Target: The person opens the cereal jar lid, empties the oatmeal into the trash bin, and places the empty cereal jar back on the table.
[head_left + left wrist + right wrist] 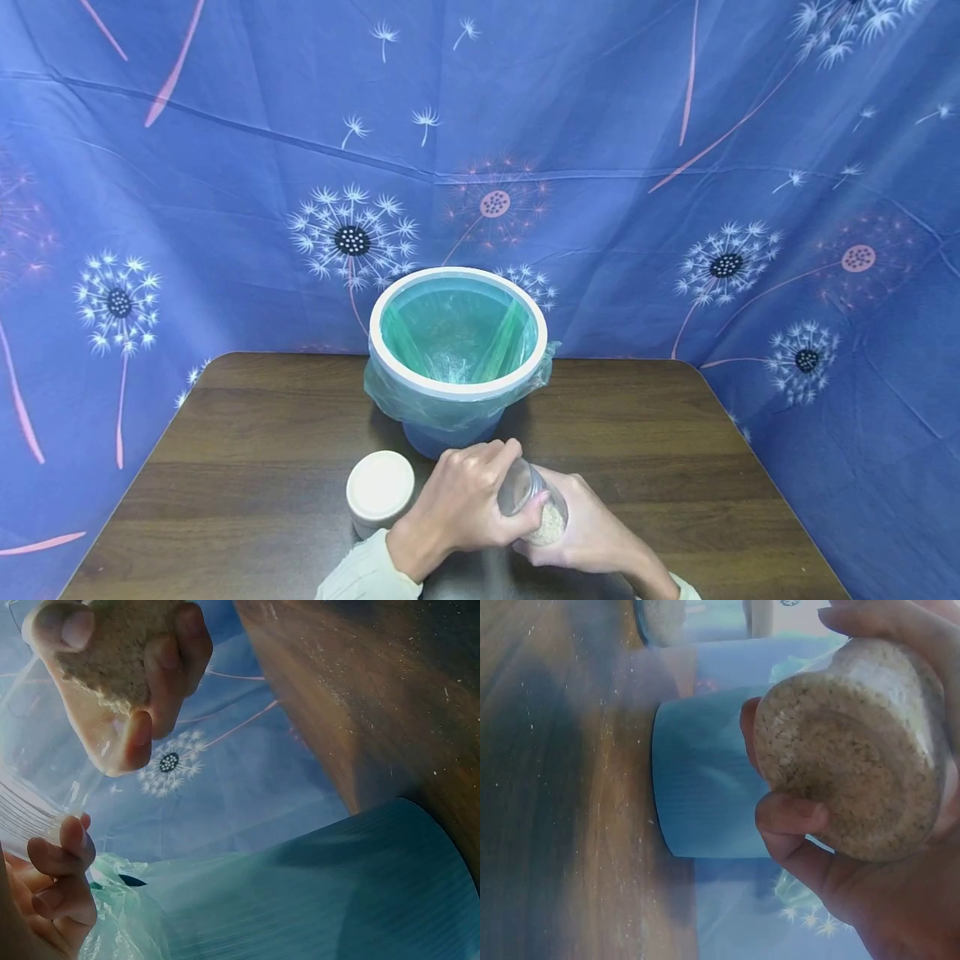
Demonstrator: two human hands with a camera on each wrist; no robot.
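Note:
A clear jar (551, 523) with pale, grain-like contents is held tilted between both hands, in front of the bin. My right hand (592, 521) wraps its lower part; the right wrist view shows the speckled jar bottom (840, 765) with fingers curled around it. With thumb and fingers, my left hand (468, 500) grips the jar's ribbed mouth end. In the left wrist view, the left fingers (64, 885) curl at the clear ridged neck, while the grains (124, 664) sit at the far end by the right hand's fingers.
A blue bin (450, 437) with a white rim (459, 389) and a green plastic bag liner stands behind the hands. Left of the left hand is a second jar with a white lid (380, 485). The wooden table (262, 467) meets a blue dandelion-print cloth (225, 208).

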